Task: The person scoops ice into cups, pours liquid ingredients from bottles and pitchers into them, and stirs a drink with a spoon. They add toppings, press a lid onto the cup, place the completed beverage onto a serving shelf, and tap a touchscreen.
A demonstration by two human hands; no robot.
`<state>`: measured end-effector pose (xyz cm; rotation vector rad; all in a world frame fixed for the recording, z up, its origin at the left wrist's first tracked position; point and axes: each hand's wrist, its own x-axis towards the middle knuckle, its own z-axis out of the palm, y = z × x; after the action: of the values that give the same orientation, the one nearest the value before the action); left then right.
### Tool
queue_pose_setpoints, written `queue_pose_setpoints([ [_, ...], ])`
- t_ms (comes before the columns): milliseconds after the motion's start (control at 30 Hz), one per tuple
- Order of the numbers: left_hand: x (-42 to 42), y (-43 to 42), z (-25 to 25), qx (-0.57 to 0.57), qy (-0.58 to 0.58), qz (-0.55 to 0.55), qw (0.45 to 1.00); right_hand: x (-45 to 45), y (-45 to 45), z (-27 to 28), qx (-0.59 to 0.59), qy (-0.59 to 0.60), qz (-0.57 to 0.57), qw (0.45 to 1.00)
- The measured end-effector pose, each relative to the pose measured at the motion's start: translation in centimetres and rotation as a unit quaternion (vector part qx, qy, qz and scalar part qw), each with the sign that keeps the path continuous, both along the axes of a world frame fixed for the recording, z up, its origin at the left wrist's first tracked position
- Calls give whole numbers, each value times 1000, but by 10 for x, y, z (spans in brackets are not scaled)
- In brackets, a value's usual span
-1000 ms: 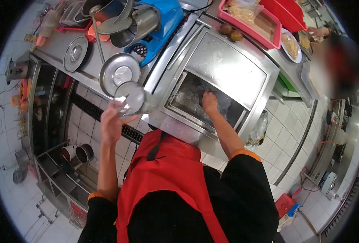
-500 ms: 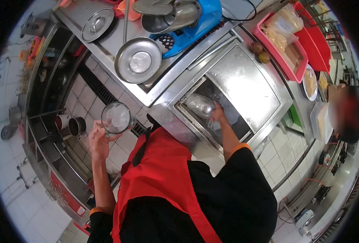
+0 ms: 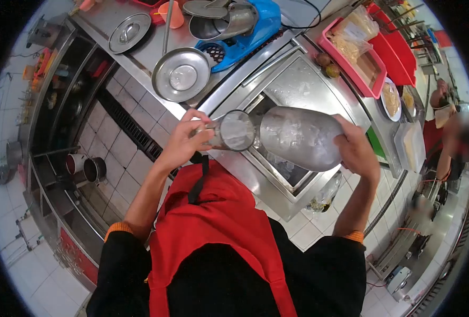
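Pointing leftward at glass: crosswise scoop

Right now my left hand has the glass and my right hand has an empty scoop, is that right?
Not quite: the scoop isn't empty. The head view shows ice in it. Your left hand does hold the glass, and your right hand the scoop.

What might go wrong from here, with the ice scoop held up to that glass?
Some ice might spill past the glass, since the mouth of the metal scoop looks wider than the glass's. The scoop's lip is also very close to the glass's rim, so a knock could chip it.
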<state>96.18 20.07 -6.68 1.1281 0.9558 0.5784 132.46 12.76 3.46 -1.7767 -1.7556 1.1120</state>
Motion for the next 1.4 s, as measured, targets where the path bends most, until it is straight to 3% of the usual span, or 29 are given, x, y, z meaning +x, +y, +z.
queue_pose_setpoints([
  [67,17,3,-3,3,-9,-42,999,-15,4,30,1,-62,4,998],
  [133,32,6,-11,-24,-60,-72,995,-30,3,47,115,-241,78,961],
  [167,39,6,-17,-27,-78,-75,994,-42,2,56,94,-282,52,953],
  [267,51,8,-30,-58,-154,-97,982,-58,-1,82,120,-342,51,931],
  [300,53,8,-28,-76,-179,-90,977,-59,-1,88,80,-375,43,922],
  [467,33,24,-32,-112,-249,-65,960,-58,-14,115,69,-394,-24,916],
  [567,-6,45,-17,-99,-247,-38,963,-65,-1,79,14,-408,-55,911],
  [633,-46,65,-12,-83,-256,-18,963,-60,5,-6,-7,-432,-45,901],
  [667,-68,75,-13,-77,-260,-13,963,-54,11,-63,-126,-476,-66,868],
  [733,-116,97,-17,-91,-285,9,954,-88,29,-128,-190,-432,-136,871],
  [800,-173,120,-12,-64,-277,44,958,-59,16,-244,-264,-337,-209,879],
  [833,-201,133,-2,-62,-255,62,963,-87,25,-247,-328,-313,-240,859],
  [900,-254,153,2,-32,-235,87,968,-130,53,-241,-381,-283,-272,837],
  [967,-305,183,4,-4,-204,111,973,-167,76,-237,-211,-425,-149,868],
  [1000,-326,194,2,-8,-188,146,971,-176,101,-245,-191,-409,-109,886],
  [1033,-343,207,2,-11,-173,179,968,-233,142,-194,-155,-304,-189,921],
  [1067,-356,222,3,-9,-170,166,971,-303,193,-127,-120,-101,-241,958],
  [1100,-368,240,3,-9,-165,184,969,-332,225,-118,-107,63,-259,958],
  [1133,-376,259,3,-10,-159,203,966,-364,266,-99,-35,56,-203,977],
  [1167,-382,278,-1,8,-159,201,967,-375,306,-119,58,131,-155,977],
  [1233,-385,319,-1,10,-171,194,966,-409,399,-102,-50,216,-189,957],
  [1367,-371,398,-4,19,-183,178,967,-436,554,-85,19,109,-330,937],
  [1400,-366,416,-3,24,-167,181,969,-435,583,-88,55,15,-348,936],
])
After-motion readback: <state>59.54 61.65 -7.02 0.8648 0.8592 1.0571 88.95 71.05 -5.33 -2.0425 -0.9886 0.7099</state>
